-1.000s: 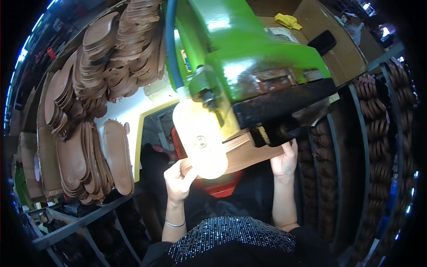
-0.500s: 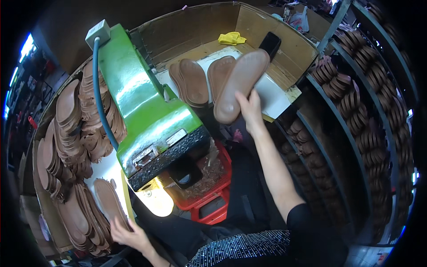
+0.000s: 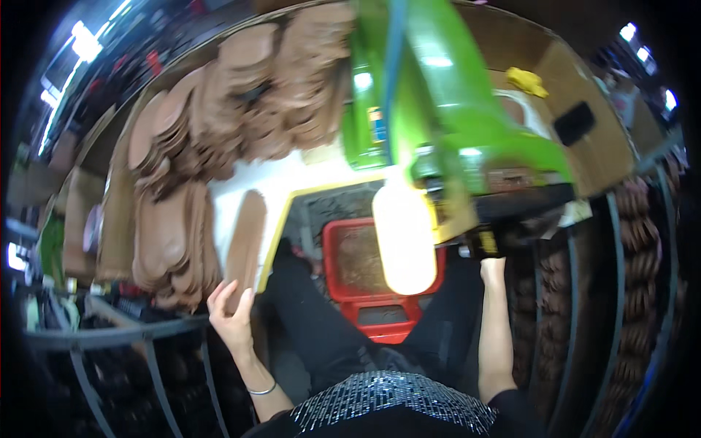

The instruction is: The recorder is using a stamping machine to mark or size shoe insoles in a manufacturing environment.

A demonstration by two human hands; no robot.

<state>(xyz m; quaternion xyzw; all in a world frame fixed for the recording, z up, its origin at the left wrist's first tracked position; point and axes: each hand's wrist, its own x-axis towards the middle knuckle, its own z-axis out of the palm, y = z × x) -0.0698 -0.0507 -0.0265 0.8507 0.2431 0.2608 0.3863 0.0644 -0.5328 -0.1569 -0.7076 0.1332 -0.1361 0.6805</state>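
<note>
Fingers of the left hand (image 3: 234,327) clasp the near end of one brown sole (image 3: 247,237) over the table (image 3: 225,201), while the right hand (image 3: 493,270), mostly hidden behind the green machine (image 3: 475,117), I can't read, and many piled soles (image 3: 164,233) seem left.

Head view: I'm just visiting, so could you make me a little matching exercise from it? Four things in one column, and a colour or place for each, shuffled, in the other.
Column one:
1. Crumpled cloth
2. Big machine
3. Bin
4. Left hand

Column two:
A. Red
B. At the near end of a brown sole
C. Green
D. Yellow

Right pairs: 1-D, 2-C, 3-A, 4-B
</note>
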